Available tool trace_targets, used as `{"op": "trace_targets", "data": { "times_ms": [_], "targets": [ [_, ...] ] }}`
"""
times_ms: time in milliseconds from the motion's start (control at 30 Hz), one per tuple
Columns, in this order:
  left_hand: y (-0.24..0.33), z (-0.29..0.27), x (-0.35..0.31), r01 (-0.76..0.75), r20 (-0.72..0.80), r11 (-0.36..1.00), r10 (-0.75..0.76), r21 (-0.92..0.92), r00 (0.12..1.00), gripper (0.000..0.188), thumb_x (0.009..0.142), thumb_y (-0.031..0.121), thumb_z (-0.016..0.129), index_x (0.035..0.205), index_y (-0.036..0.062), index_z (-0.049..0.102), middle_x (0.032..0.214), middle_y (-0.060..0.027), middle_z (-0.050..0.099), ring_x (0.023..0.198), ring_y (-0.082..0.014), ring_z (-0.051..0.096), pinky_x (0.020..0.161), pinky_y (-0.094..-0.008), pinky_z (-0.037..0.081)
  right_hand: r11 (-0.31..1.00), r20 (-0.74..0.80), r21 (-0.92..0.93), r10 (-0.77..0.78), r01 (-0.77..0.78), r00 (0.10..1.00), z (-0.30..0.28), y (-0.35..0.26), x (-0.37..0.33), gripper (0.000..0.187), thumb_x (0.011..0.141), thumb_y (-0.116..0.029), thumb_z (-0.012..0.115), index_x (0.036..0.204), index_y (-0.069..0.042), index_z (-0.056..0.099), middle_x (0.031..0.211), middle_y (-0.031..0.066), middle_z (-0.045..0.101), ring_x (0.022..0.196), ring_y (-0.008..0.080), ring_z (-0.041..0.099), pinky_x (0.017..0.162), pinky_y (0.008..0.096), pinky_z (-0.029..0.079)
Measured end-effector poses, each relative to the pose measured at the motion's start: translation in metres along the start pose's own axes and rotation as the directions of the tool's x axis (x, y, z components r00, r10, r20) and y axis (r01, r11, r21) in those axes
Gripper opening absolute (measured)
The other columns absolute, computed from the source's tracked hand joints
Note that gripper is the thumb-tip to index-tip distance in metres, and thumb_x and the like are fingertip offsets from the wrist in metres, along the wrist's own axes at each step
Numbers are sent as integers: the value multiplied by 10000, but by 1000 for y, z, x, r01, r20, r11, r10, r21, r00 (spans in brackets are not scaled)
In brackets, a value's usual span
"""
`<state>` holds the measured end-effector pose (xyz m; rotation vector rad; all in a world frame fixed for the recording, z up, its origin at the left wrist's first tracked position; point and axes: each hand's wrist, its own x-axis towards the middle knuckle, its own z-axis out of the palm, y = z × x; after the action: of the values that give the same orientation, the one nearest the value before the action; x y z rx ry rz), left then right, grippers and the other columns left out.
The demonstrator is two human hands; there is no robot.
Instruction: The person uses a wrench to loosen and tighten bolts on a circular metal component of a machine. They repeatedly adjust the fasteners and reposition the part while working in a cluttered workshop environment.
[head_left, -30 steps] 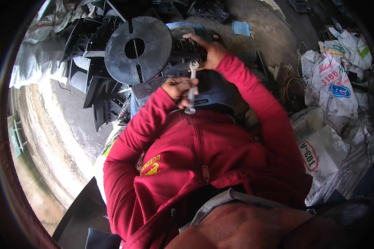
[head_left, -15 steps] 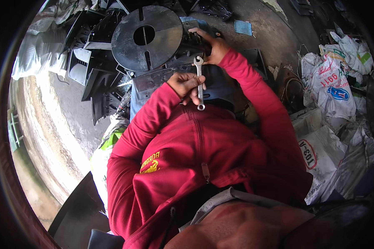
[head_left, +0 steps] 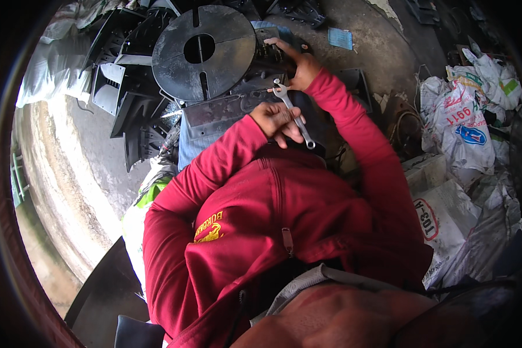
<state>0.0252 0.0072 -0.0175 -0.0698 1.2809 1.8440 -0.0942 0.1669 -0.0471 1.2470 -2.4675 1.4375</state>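
Note:
My left hand [head_left: 277, 122] is closed around the shank of a silver combination wrench [head_left: 296, 119]. The wrench slants, its open jaw up by a small bolt head [head_left: 277, 81] and its ring end toward my jacket; whether jaw and bolt touch I cannot tell. My right hand [head_left: 303, 69] grips the right end of a black metal part [head_left: 262, 81], one finger stretched along the far side and a fingertip near the bolt. That part lies across my lap, with a large black slotted disc [head_left: 232, 55] with a round centre hole on its left.
Several black metal brackets [head_left: 133, 119] are heaped at the left. White printed sacks [head_left: 467, 122] lie on the right. A blue sheet [head_left: 340, 38] rests on the floor beyond my right hand. Another sack with a green patch [head_left: 151, 194] is beside my left arm.
The wrench has swung from nearly upright to a slant, its ring end moving right. My left hand has shifted slightly right and up with it. My right hand has stayed in place.

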Motion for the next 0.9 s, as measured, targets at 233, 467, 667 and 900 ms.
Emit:
{"op": "trace_targets", "data": {
  "times_ms": [233,467,667,900],
  "targets": [
    [4,-4,16,-8,-64,991,0,-132,998,372,979,318,503,1025,-31,624,748,-103,679,762,-258,709,458,-271,536,999,0,40,32,-32,1000,0,0,-2,897,624,-263,840,1393,-184,385,1236,125,593,1066,321,618,888,363,510],
    [4,-2,19,-28,-134,991,11,-128,991,355,964,327,534,981,-11,641,704,-95,656,638,-210,685,437,-278,518,997,20,24,66,-67,998,0,0,-2,903,626,-245,838,1399,-225,372,1233,129,595,1052,333,622,892,372,513],
    [24,-38,-25,31,-257,993,0,118,966,324,897,348,649,725,74,662,450,16,494,320,-76,420,324,-228,279,990,87,-74,126,-120,988,1,3,-5,1028,577,-253,879,1435,-168,320,1202,126,618,1111,287,611,952,378,480],
    [61,-56,-67,-28,-5,926,32,375,999,322,947,333,573,773,73,653,543,36,532,421,-38,452,411,-200,342,898,152,-140,435,-417,887,-13,-26,-1,1082,588,-444,841,1468,-159,278,1039,160,666,853,354,663,745,391,522]
  ]
}}
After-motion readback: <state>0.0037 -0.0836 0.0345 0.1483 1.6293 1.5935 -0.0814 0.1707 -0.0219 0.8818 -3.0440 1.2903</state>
